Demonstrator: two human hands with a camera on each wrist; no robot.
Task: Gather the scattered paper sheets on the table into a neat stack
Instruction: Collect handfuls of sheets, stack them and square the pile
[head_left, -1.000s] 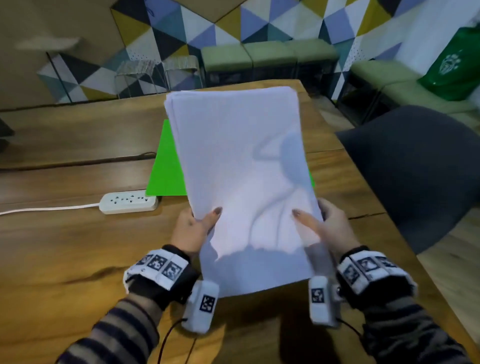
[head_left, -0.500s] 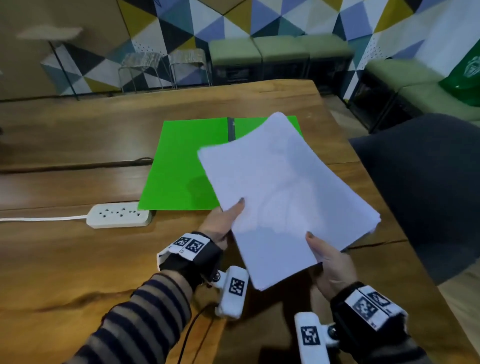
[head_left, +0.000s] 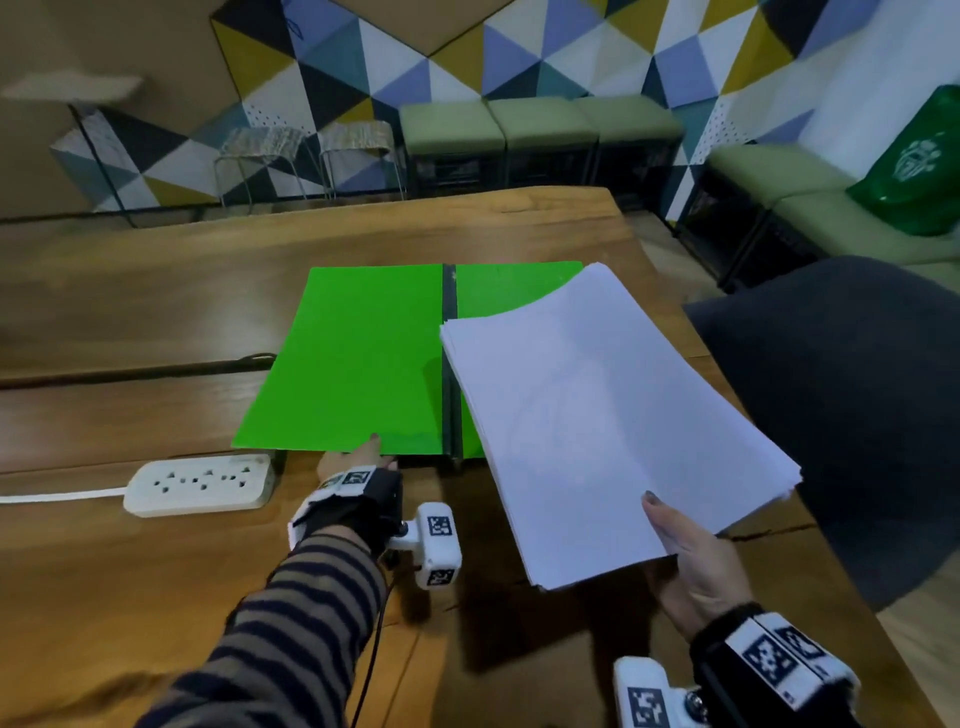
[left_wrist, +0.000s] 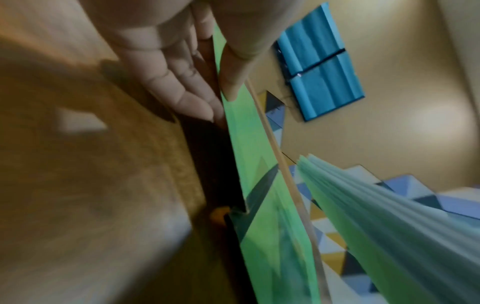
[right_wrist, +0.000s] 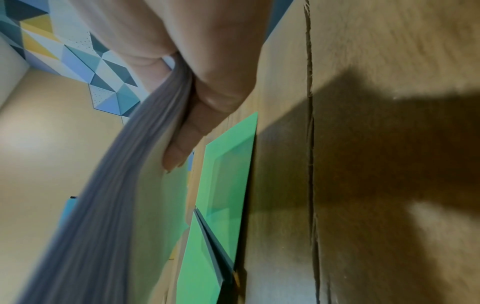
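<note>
A thick stack of white paper sheets (head_left: 597, 415) hangs tilted above the table's right side, partly over the right half of an open green folder (head_left: 358, 364). My right hand (head_left: 685, 556) grips the stack's near corner, thumb on top; in the right wrist view the right hand (right_wrist: 207, 92) clamps the stack (right_wrist: 103, 205) above the folder (right_wrist: 228, 174). My left hand (head_left: 358, 460) pinches the near edge of the folder's left flap. In the left wrist view the left hand (left_wrist: 221, 102) has its thumb on top of the folder (left_wrist: 259, 185) and its fingers beneath.
A white power strip (head_left: 200, 486) with its cable lies left of the folder on the wooden table (head_left: 467, 228). A dark chair (head_left: 857, 415) stands close to the table's right edge. Stools, green benches and a green bag (head_left: 919, 161) are farther back.
My left hand has let go of the paper stack and moved to the folder's near edge. The stack has swung down and right, held by my right hand alone.
</note>
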